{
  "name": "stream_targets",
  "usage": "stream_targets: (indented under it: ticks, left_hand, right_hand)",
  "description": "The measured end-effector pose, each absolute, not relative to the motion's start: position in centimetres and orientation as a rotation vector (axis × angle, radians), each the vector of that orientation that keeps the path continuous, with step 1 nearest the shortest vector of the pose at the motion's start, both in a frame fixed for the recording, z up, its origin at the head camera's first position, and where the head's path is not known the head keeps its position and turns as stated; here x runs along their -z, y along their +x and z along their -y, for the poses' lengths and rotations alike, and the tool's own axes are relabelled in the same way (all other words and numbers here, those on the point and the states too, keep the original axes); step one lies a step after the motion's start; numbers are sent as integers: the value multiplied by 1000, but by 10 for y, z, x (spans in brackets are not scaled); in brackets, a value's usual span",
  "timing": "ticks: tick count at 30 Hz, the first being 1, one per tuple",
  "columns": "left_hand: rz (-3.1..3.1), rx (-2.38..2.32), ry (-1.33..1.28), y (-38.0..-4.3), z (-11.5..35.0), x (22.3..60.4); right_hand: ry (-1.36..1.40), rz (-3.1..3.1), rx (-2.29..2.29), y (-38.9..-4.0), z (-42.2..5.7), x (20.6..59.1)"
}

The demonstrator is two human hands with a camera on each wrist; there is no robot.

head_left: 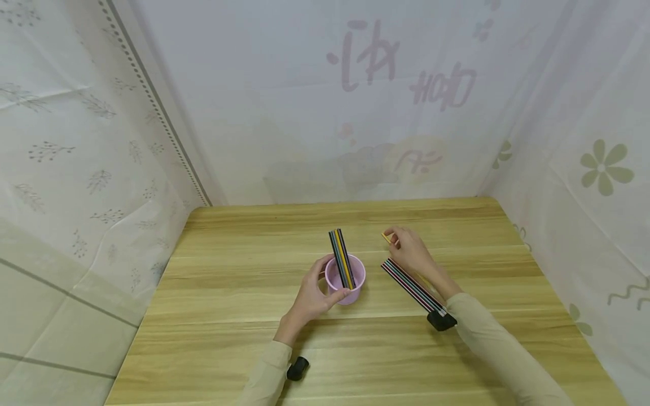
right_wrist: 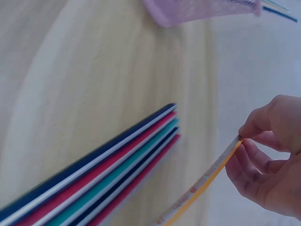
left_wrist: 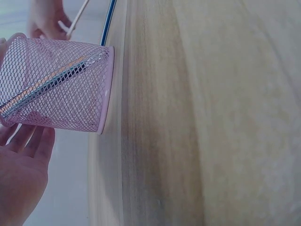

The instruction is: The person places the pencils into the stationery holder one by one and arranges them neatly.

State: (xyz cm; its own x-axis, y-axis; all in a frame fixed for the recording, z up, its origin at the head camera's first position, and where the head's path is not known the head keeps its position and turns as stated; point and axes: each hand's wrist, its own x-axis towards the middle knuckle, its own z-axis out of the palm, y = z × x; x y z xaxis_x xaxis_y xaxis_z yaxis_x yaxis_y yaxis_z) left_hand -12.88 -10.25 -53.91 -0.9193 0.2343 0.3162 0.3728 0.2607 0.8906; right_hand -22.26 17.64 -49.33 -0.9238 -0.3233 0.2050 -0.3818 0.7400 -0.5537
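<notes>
My left hand (head_left: 311, 294) holds a pink mesh pencil cup (head_left: 359, 275) near the table's middle, fingers and thumb around its side. Several pencils (head_left: 339, 255), dark, grey-blue and yellow, lean in the cup and stick out above its rim; in the left wrist view they show slanting through the mesh (left_wrist: 61, 113). To the right of the cup, my right hand (head_left: 412, 251) pinches one end of a yellow pencil (right_wrist: 203, 184) between thumb and fingertips. Just below that hand, several pencils (head_left: 408, 286) in dark blue, red and green lie side by side, partly hidden by the right wrist.
The wood-grain table (head_left: 228, 293) runs back to a printed cloth (head_left: 304, 113), with more cloth on both sides. A black device (head_left: 297, 369) sits by the left wrist, and another black device (head_left: 441, 320) by the right wrist overlaps the near ends of the loose pencils.
</notes>
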Motion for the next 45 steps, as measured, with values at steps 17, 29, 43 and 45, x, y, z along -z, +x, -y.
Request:
stream_targets:
  ticks: [17, 29, 43, 45]
  left_hand:
    - [2366, 1744, -595, -129, 102, 540]
    - [2346, 1750, -612, -129, 102, 541]
    - [2374, 1744, -599, -129, 102, 540]
    - [2376, 1741, -599, -129, 102, 539]
  right_hand:
    - [677, 2690, -1055, -223, -135, 435]
    - [637, 2585, -1240, -221, -114, 399]
    - [632, 2390, -1390, -215, -97, 370]
    - [626, 2363, -1409, -214, -95, 368]
